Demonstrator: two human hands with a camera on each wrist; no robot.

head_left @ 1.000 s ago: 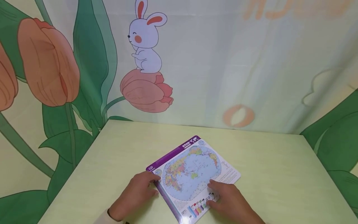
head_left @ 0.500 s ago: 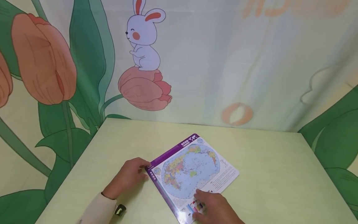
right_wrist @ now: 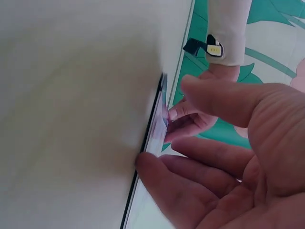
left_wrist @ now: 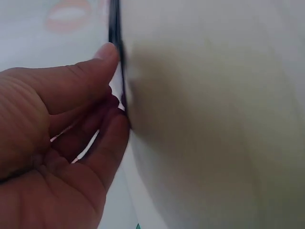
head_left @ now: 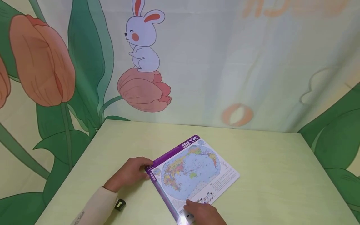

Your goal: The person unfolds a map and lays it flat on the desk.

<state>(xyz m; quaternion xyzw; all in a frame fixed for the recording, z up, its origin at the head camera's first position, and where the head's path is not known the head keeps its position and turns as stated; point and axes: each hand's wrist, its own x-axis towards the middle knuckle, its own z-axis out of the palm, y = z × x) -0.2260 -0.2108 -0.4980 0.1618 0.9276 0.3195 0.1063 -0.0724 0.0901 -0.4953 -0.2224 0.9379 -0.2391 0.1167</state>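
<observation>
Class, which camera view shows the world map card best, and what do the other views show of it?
The head view: the map card lies face up on the table, print visible. The left wrist view shows only its dark edge by the left hand; the right wrist view shows an edge near the right hand.
</observation>
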